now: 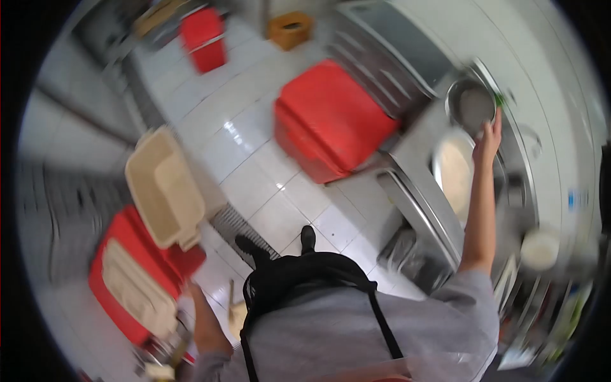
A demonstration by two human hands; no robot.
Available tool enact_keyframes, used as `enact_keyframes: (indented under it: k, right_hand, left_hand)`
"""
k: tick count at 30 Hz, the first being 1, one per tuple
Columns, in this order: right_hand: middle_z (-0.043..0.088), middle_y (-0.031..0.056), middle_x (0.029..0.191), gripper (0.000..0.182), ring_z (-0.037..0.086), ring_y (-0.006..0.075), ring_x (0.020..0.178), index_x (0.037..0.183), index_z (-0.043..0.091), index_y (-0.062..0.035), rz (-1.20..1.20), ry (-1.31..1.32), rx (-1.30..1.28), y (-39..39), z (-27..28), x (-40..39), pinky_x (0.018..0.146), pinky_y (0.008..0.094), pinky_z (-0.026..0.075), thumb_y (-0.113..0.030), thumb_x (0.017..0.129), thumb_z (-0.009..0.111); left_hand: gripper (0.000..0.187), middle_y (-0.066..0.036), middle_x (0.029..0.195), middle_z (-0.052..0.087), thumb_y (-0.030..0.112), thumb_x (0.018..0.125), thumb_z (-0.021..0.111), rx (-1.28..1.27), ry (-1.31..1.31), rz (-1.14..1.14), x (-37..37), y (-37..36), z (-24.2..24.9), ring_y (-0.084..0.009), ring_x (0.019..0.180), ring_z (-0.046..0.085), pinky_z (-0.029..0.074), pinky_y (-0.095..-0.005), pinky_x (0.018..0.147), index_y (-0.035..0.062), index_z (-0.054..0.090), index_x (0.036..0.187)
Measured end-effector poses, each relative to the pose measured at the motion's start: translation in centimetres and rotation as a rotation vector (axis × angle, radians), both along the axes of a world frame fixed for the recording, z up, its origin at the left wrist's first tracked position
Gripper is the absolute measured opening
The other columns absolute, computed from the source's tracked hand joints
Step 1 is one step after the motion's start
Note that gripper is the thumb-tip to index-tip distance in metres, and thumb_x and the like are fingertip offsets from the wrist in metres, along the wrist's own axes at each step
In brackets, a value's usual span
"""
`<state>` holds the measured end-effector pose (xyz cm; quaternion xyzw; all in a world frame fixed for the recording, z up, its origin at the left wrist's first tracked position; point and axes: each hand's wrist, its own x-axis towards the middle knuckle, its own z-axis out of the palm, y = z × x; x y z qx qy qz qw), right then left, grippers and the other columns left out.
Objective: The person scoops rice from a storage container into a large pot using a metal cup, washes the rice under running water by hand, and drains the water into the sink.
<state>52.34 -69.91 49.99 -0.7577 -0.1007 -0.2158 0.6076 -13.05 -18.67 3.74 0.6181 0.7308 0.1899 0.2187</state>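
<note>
My right hand (pixel 487 139) reaches out over the steel counter, its fingers closed at the rim of a round grey metal bowl (pixel 471 105). A small green piece (pixel 499 100) shows beside that rim; I cannot make out what it is. Just below the bowl is a wide white-rimmed basin (pixel 453 170) with pale beige contents, partly covered by my forearm. On the other side, my left hand (pixel 189 291) hangs low near the red bin (pixel 121 223) and the cream lid (pixel 137 286) on it. Motion smears its fingers.
A beige tub (pixel 162 184) stands by the red bin. Ahead is a large red lidded box (pixel 331 121) next to a dark drawer cabinet (pixel 382 51). Farther off are a smaller red bin (pixel 203 39) and an orange stool (pixel 290 30). A floor grate (pixel 238 228) crosses the tiles.
</note>
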Motion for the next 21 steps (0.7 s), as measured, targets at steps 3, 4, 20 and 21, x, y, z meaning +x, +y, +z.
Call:
enact_keyframes:
  k: [3, 4, 20, 21]
  right_hand:
    - [0.043, 0.0109, 0.120, 0.074, 0.042, 0.0220, 0.111, 0.126, 0.032, 0.0001, 0.619, 0.293, 0.127, 19.4, -7.6, -4.6, 0.092, 0.0348, 0.035, -0.031, 0.068, 0.064]
    - [0.042, 0.0113, 0.122, 0.076, 0.041, 0.0221, 0.112, 0.125, 0.033, 0.0000, 0.756, 0.424, 0.104, 26.2, -10.6, -7.1, 0.094, 0.0353, 0.033, -0.035, 0.066, 0.066]
    - [0.029, 0.0203, 0.122, 0.062, 0.029, 0.0373, 0.112, 0.123, 0.035, -0.0265, 0.900, -0.425, -1.403, 79.2, -61.0, -28.9, 0.086, 0.0508, 0.033, -0.027, 0.068, 0.063]
    - [0.029, 0.0226, 0.122, 0.062, 0.027, 0.0391, 0.112, 0.124, 0.034, -0.0256, 0.837, -0.089, -1.413, 78.5, -61.9, -30.1, 0.087, 0.0522, 0.031, -0.026, 0.069, 0.062]
  left_hand:
    - [0.052, -0.022, 0.103, 0.054, 0.035, 0.074, 0.059, 0.221, -0.045, -0.164, 4.3, 3.7, 2.5, -0.0339, 0.093, 0.053, 0.043, -0.0385, 0.080, -0.0032, 0.050, 0.108]
    - [0.045, -0.018, 0.095, 0.059, 0.032, 0.072, 0.060, 0.282, 0.040, -0.161, 5.5, 5.8, 1.5, -0.0303, 0.086, 0.056, 0.044, -0.0377, 0.076, -0.0017, 0.054, 0.101]
    - [0.035, -0.014, 0.101, 0.051, 0.024, 0.081, 0.048, -0.118, 0.217, 0.155, 11.0, 19.4, -2.6, -0.0356, 0.089, 0.050, 0.044, -0.0438, 0.071, 0.0097, 0.041, 0.112]
    - [0.035, -0.014, 0.101, 0.051, 0.024, 0.081, 0.048, -0.122, 0.235, 0.151, 11.1, 19.8, -2.5, -0.0356, 0.089, 0.050, 0.044, -0.0438, 0.071, 0.0097, 0.041, 0.112]
